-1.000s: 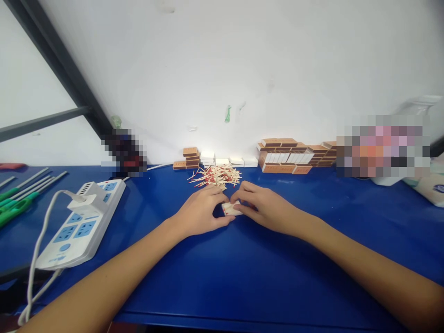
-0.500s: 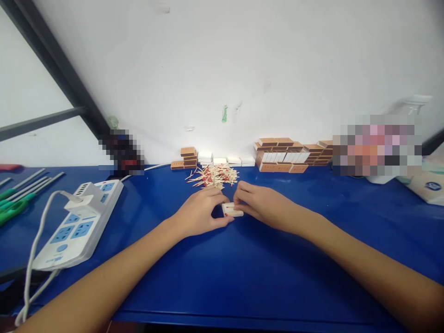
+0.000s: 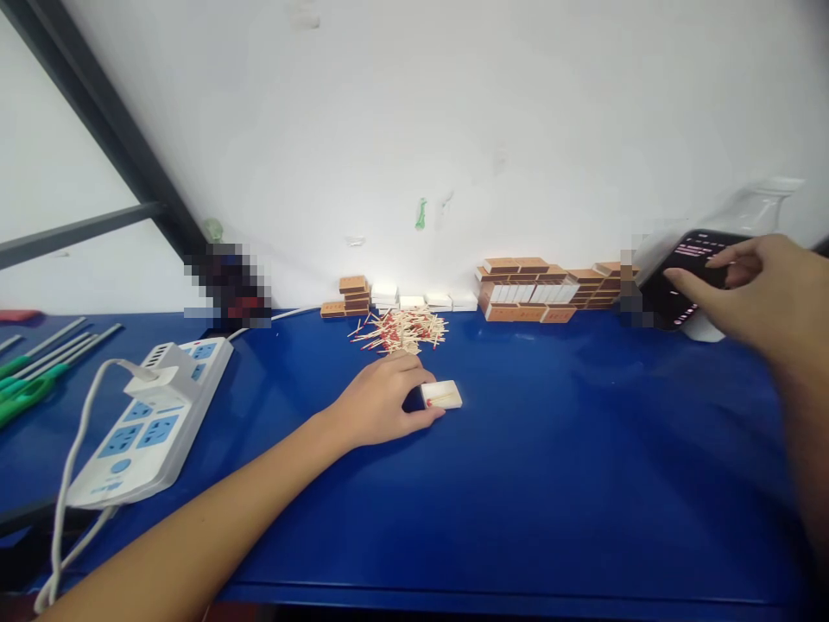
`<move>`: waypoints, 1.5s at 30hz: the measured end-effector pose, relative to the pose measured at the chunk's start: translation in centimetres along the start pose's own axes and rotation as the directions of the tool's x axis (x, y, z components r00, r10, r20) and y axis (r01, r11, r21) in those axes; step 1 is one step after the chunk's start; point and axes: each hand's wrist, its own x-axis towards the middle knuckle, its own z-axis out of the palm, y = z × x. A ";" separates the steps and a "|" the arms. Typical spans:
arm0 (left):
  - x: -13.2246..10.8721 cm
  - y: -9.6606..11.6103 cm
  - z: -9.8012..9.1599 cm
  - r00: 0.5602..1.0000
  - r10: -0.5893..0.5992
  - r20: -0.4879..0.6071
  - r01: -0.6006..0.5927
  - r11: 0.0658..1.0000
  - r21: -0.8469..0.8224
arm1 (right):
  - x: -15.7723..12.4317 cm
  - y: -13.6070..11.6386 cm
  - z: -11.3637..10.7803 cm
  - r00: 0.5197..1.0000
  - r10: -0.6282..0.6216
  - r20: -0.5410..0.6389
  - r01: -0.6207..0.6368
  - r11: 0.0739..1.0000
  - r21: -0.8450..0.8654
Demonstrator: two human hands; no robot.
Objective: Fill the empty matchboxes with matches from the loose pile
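A small white tray (image 3: 446, 390) with a few matches in it lies on the blue table (image 3: 492, 518). My left hand (image 3: 389, 397) holds its left end between thumb and fingers. Far to the right, my right hand (image 3: 744, 281) is at a dark phone (image 3: 667, 298) that leans at the back, its fingers apart and over the screen. Just behind my left hand is a loose heap of matches (image 3: 405, 328) with red heads.
Brown matchboxes (image 3: 528, 313) are stacked along the wall, with white trays (image 3: 437, 302) and a smaller stack (image 3: 354, 294) left of them. On the left lie a power strip (image 3: 152, 432) with a white cable and green-handled tools (image 3: 39, 380).
My right hand has left the white tray and moved far right to the phone, its fingers now spread. The left hand keeps its hold on the tray, nearly unmoved.
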 end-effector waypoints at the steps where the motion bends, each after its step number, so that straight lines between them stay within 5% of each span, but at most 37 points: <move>1: 0.0 0.0 0.0 1.000 0.003 0.000 -0.003 1.000 0.003 | -0.1 0.5 -0.2 1.000 0.010 -0.001 -0.010 1.000 0.012; 10: -0.1 0.0 -0.6 1.000 -0.011 0.003 0.011 0.999 0.042 | -1.2 -1.5 1.0 0.993 -0.112 -0.035 0.114 0.992 0.060; 15: 0.0 0.1 -0.6 1.000 -0.015 0.017 0.014 0.998 0.054 | -2.7 -5.5 2.8 0.960 -0.275 0.058 0.255 0.939 0.229; 19: 0.0 0.2 -0.6 1.000 -0.008 0.013 0.008 0.999 0.040 | -4.7 -11.5 4.8 0.868 -0.466 0.172 0.381 0.846 0.372; 21: 0.0 0.2 -0.6 1.000 0.000 0.010 0.000 0.999 0.044 | -5.5 -14.9 5.8 0.719 -0.630 0.294 0.478 0.755 0.449; 24: -0.1 0.2 -0.7 1.000 0.003 0.007 -0.003 0.999 0.051 | -5.8 -18.9 7.2 0.595 -0.712 0.374 0.559 0.700 0.445; 27: -0.2 0.2 -0.7 1.000 0.009 0.014 -0.009 0.998 0.058 | -4.9 -21.0 8.5 0.568 -0.712 0.412 0.592 0.702 0.397; 35: -0.2 -0.2 -0.5 0.999 0.038 0.012 -0.039 0.997 0.061 | -2.8 -21.4 10.6 0.569 -0.719 0.398 0.539 0.692 0.480; 45: -0.3 -0.1 -0.5 0.999 0.046 0.008 -0.046 0.996 0.071 | -4.5 -20.5 11.5 0.521 -0.746 0.416 0.642 0.663 0.384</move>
